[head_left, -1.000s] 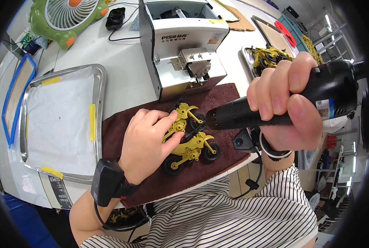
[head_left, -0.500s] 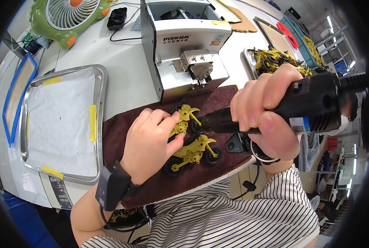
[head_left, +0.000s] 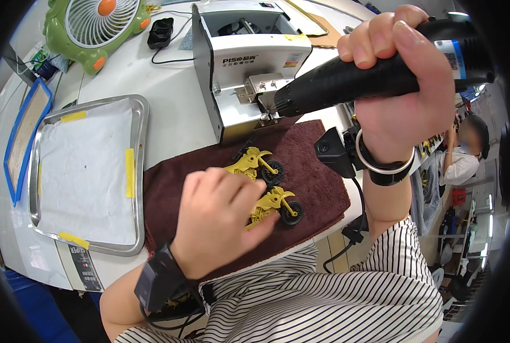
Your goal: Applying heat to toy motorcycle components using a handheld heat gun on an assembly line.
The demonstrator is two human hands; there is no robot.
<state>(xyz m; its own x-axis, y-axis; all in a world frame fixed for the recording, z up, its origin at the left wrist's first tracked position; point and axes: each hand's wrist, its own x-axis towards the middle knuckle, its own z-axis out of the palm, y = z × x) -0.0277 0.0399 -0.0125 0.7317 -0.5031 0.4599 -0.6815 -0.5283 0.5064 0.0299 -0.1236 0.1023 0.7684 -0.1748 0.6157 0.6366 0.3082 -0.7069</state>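
Observation:
Two yellow toy motorcycles with black wheels lie side by side on a dark brown cloth (head_left: 318, 188). My left hand (head_left: 218, 214), slightly blurred, lies over the rear of the near toy motorcycle (head_left: 275, 200), its thumb and fingers bent round the body. Just beyond, the far toy motorcycle (head_left: 252, 160) is partly covered by my fingers. My right hand (head_left: 406, 86) is wrapped round a black electric screwdriver (head_left: 346, 83). The screwdriver's nose is at the metal outlet of a silver screw feeder (head_left: 252, 63); its bit is hidden there.
At the left lies a metal tray (head_left: 143, 126) lined with white cloth, beside a blue-rimmed tray (head_left: 20, 134). A green fan (head_left: 72, 48) and a small black tray (head_left: 160, 33) stand at the back. Another person (head_left: 463, 154) is at the far right.
My right hand has lifted the electric screwdriver from beside the far motorcycle's front wheel up to the screw feeder. My left hand has shifted from the far motorcycle to the near one.

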